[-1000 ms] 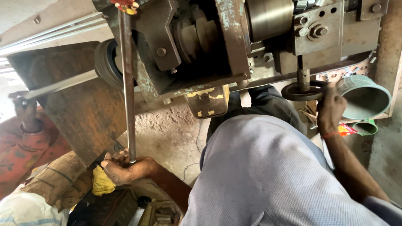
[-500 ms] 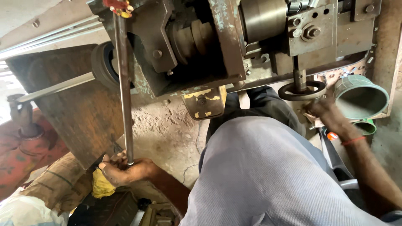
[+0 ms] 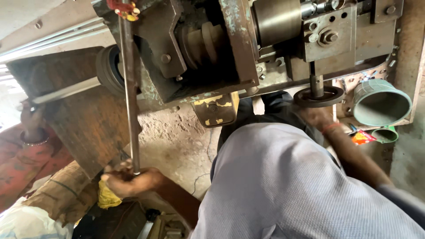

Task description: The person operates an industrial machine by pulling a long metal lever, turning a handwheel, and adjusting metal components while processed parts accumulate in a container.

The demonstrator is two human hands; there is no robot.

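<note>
Left hand (image 3: 128, 181) clenched round the steel lever rod (image 3: 129, 93) below the press machine (image 3: 212, 48); right hand (image 3: 316, 117), grip unclear, risks pinching beneath the ring die (image 3: 319, 96).

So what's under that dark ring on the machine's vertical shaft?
Below the dark ring is the person's right hand, reaching up beneath it. Whether the fingers touch the ring is hidden by the ring itself. Beside it lies a teal bucket.
</note>
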